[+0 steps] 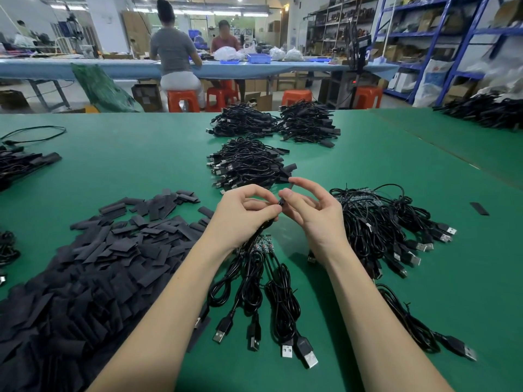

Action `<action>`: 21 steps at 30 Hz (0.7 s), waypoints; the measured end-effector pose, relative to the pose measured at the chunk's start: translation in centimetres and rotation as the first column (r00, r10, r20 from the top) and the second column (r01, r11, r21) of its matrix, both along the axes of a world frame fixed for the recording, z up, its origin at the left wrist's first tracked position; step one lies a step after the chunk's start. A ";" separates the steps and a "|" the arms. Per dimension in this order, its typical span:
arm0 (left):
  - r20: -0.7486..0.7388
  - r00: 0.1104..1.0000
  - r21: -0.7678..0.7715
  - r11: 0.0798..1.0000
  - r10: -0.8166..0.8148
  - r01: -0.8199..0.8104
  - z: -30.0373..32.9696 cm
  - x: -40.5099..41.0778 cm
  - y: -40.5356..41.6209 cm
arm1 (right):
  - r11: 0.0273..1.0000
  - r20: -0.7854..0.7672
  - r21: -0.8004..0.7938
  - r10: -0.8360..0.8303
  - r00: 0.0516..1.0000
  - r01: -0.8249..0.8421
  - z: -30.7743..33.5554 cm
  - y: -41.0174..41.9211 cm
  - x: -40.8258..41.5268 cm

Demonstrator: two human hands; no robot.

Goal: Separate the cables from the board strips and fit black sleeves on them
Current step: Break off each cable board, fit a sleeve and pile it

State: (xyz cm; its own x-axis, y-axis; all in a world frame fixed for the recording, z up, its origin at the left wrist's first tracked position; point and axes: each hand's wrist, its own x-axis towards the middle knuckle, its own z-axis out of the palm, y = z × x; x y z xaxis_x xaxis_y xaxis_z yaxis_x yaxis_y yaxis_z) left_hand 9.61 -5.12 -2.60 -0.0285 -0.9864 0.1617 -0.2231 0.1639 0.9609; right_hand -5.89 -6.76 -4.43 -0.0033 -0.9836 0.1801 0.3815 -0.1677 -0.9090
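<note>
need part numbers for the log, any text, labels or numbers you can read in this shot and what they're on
No text can be read anywhere in this view.
Board strip under the hands: markings too small and blurred.
USB plugs on the near cables: no legible marking.
Boxes on the blue shelving: any print is too blurred.
White sack by the shelving: bluish print, unreadable.
Black sleeves: plain, no print visible.

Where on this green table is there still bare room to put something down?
Bare mat lies between the sleeve pile and the far cable bundles, and right of the board-strip cables. It is crowded under the left hand and right hand.
</note>
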 end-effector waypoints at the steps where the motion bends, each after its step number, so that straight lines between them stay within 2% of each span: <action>1: 0.015 1.000 -0.007 1.000 0.020 -0.020 0.0 0.0 0.0 | 1.000 0.008 0.003 -0.002 1.000 0.002 0.0 0.0 0.1; 21: 0.023 0.997 -0.147 0.986 0.079 -0.075 -0.2 0.2 -0.1 | 0.995 0.210 0.093 0.020 0.977 -0.040 0.1 0.6 1.5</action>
State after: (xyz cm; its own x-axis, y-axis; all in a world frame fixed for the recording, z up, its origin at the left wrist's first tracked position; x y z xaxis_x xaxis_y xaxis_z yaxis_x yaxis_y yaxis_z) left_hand 9.83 -5.20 -2.76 0.0394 -0.9519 0.3040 -0.2679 0.2830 0.9209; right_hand -4.39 -6.13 -4.36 -0.0008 -0.9965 0.0830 0.5683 -0.0688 -0.8200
